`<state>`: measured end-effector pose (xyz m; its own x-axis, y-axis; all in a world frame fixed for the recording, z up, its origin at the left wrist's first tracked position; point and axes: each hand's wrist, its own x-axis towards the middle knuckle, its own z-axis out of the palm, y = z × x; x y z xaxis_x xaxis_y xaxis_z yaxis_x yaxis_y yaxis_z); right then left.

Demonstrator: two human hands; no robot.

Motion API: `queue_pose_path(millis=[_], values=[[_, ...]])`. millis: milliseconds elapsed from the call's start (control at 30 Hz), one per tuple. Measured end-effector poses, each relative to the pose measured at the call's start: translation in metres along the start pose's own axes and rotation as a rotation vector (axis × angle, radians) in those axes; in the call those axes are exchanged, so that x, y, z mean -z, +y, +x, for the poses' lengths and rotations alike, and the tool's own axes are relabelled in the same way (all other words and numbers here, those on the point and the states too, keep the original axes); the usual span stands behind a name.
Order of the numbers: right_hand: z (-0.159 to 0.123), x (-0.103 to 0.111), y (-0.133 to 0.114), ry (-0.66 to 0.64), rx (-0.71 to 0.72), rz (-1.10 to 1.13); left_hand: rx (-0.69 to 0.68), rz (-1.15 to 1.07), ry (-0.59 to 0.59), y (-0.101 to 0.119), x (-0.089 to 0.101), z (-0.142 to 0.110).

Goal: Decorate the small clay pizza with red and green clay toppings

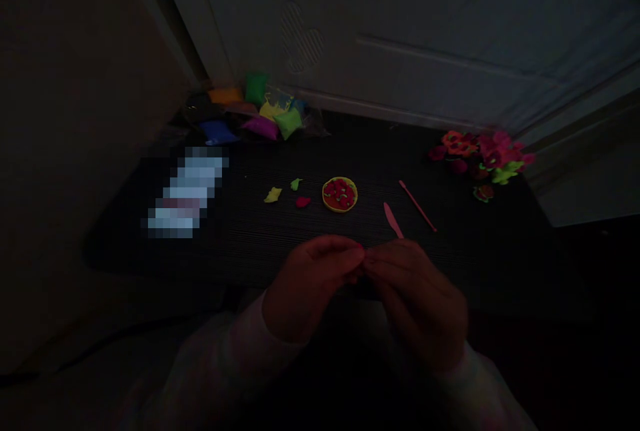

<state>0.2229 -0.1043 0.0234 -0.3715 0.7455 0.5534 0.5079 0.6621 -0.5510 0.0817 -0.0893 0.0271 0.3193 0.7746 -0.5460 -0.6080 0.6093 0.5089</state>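
My left hand [317, 277] and my right hand [420, 297] meet fingertip to fingertip at the table's front edge. Both are closed in a pinch on a small red piece of modelling clay [359, 245], mostly hidden by the fingers. Beyond them lies a round yellow-rimmed clay dish [325, 201] filled with red bits and green curls. To its left are loose scraps of yellow clay [273, 195], green clay [296, 184] and red clay [303, 202]. A pink plastic knife [393, 219] lies just past my right hand, with a thin pink modelling stick [418, 205] beside it.
Several bagged clay packets [263, 127] are heaped at the table's back left. A bright blurred-out screen [187, 187] lies at the left. Colourful clay flower shapes [493, 151] cluster at the back right, near a small round clay piece [483, 193]. The dark table [500, 251] stands against a pale panel.
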Motion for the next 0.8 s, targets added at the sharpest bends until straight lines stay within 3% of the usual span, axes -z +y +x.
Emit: queue_pose_path(millis=[267,633,800], values=[[-0.004,-0.009,0.003,0.018,-0.054,-0.041,-0.091,0.057,0.039,-0.009,0.006,0.009],[-0.010,-0.018,0.021,0.020,0.016,-0.204,-0.038,-0.083,0.065,-0.019,0.011,0.020],[-0.009,-0.020,0.032,-0.055,-0.062,-0.276,-0.100,-0.029,0.162,-0.012,0.016,0.019]])
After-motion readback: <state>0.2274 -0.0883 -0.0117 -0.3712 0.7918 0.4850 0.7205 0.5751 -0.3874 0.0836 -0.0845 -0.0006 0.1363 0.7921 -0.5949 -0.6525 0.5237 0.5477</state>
